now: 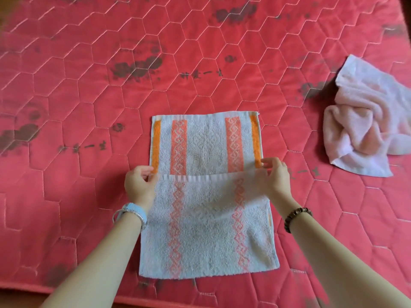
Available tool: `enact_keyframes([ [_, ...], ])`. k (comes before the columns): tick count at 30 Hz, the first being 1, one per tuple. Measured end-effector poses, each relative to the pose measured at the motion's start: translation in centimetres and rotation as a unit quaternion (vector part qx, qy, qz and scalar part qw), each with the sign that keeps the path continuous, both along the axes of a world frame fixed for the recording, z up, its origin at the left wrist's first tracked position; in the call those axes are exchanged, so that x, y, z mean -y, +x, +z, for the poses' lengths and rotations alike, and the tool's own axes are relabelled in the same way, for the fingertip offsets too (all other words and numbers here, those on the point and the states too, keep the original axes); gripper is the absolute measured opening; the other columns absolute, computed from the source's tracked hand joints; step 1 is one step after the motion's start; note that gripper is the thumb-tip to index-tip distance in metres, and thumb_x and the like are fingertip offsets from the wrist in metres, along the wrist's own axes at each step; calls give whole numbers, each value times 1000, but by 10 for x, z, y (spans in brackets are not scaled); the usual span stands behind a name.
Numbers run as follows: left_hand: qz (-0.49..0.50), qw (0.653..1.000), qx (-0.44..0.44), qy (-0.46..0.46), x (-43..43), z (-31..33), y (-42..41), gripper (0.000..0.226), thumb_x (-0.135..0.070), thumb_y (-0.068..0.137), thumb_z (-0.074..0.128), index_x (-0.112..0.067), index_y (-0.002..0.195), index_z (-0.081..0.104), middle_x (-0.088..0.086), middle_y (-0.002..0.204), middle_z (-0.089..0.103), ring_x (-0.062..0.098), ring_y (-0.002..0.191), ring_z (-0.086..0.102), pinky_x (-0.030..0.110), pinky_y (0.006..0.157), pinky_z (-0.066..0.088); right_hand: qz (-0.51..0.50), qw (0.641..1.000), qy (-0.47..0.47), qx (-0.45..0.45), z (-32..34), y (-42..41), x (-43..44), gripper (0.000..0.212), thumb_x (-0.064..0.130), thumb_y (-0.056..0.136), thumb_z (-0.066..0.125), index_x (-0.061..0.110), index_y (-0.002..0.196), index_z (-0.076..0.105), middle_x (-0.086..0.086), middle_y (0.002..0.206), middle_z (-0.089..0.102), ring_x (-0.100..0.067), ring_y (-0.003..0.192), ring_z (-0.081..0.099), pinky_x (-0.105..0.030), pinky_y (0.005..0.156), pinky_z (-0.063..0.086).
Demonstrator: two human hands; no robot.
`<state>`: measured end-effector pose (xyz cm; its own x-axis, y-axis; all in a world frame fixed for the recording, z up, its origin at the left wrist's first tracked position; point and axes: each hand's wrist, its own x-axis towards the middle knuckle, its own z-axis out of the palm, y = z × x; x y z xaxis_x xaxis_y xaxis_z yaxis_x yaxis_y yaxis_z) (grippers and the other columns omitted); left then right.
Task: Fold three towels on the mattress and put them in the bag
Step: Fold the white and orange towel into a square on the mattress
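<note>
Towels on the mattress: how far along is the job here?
Done: no folded towel and no bag in view. In hand: left hand and right hand each pinch a corner of the striped towel, its flap folded partway over the rest. Left: finishing that fold; the pink towel lies crumpled on the mattress; a third towel is not visible.

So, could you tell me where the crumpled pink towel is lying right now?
In the head view the pink towel lies crumpled on the red mattress at the far right, apart from the striped towel at the centre.
</note>
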<state>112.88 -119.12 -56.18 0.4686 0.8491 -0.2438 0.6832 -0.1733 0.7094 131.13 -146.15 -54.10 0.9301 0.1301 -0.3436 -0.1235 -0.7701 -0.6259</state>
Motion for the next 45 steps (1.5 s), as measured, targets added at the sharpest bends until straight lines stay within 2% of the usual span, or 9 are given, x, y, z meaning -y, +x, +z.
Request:
enact_keyframes([
  [4,60,998,-13,5,20,3,-19,18,-19,89,74,-5,99,69,10,85,69,23,74,60,31,75,46,-37,999,-2,-3,-6,-22,13,22,16,89,59,18,110,58,-7,103,60,-24,93,58,-31,71,46],
  [8,71,997,31,21,21,3,-25,12,-9,87,73,-2,97,71,13,87,71,20,75,59,24,74,41,-73,995,50,49,2,-31,13,14,16,91,60,17,105,59,5,78,58,-16,72,56,-31,64,48],
  [11,73,995,56,47,18,2,-23,9,-6,87,70,-2,95,70,15,89,71,22,76,61,22,74,41,-87,991,76,65,6,-27,7,12,17,91,62,20,102,59,6,75,56,-10,65,53,-25,57,46],
  [20,79,996,20,20,20,-5,-31,18,-16,92,67,-3,104,72,18,101,71,31,92,66,37,90,50,-115,991,61,-31,5,-29,12,32,25,92,64,14,119,50,4,87,59,-6,68,55,-20,53,43],
  [25,33,999,-25,-27,41,9,-66,21,-23,96,63,-2,97,67,13,93,66,25,84,56,32,79,41,-97,992,39,-77,14,-63,46,34,22,90,65,13,120,52,0,94,62,-15,78,59,-20,54,42],
  [28,30,995,-58,-78,56,18,-89,32,-31,99,58,-3,85,59,12,84,60,27,78,50,34,70,37,-89,990,24,-110,19,-88,63,23,24,91,62,17,112,57,0,93,66,-10,72,60,-19,51,40],
  [37,78,992,-25,-99,83,22,-126,26,-33,101,54,-8,103,59,6,89,61,24,84,56,40,78,47,-91,988,48,-115,15,-132,84,21,22,96,56,21,116,53,-4,99,65,-20,84,62,-25,58,44],
  [42,37,993,-60,-94,89,21,-134,25,-34,101,54,-10,104,59,4,90,63,23,82,57,28,60,40,-83,988,40,-126,12,-136,95,22,24,96,57,19,117,51,-4,104,64,-20,89,62,-30,69,48],
  [45,32,995,-91,-39,91,21,-136,22,-31,98,60,-12,106,57,-7,82,61,29,84,62,34,64,44,-54,993,8,-102,14,-140,97,23,25,96,56,18,117,50,-3,103,63,-22,92,61,-35,72,50],
])
